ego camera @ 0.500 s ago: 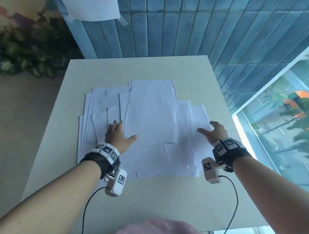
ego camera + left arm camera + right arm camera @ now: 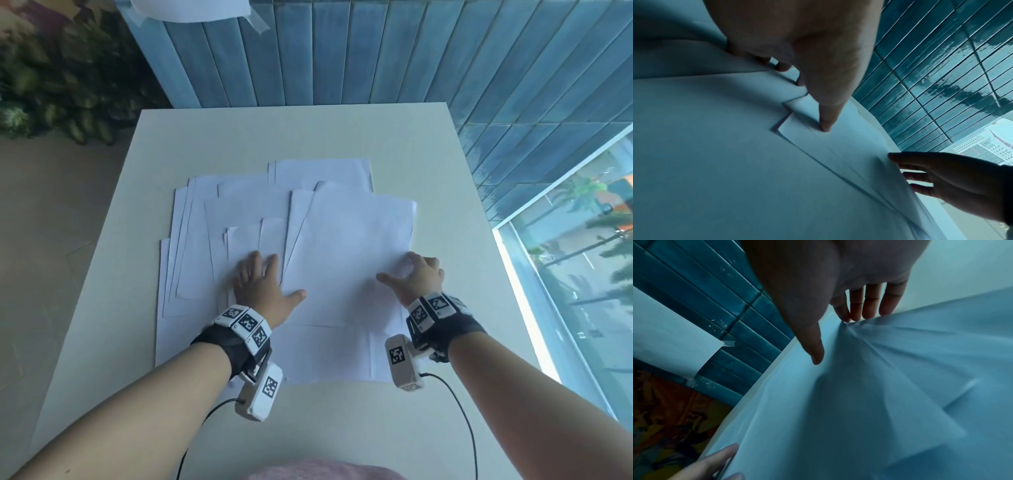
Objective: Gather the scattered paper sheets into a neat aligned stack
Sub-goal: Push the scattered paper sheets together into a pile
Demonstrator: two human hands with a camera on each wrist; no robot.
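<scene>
Flat and spread, the left hand [image 2: 265,286] presses palm-down on the scattered white paper sheets [image 2: 246,219] near the middle of the pale square tabletop [image 2: 445,178], thumb out to the right. Right hand [image 2: 416,277] sits at the right side of the spread, fingers bent onto the large top white sheet [image 2: 349,253], thumb reaching left across it.

Change from half a second back: the top sheet now lies skewed, its far corner swung toward the right edge, and the right hand has come in from the side sheets onto it. My read: sheets are being drawn together; alignment is not begun.

Head view gives the whole fan, still loose toward the far and left edges. Right wrist view alone shows paper puckering under the fingertips [image 2: 869,311]. Left wrist view shows the thumb pinning overlapped corners.
</scene>
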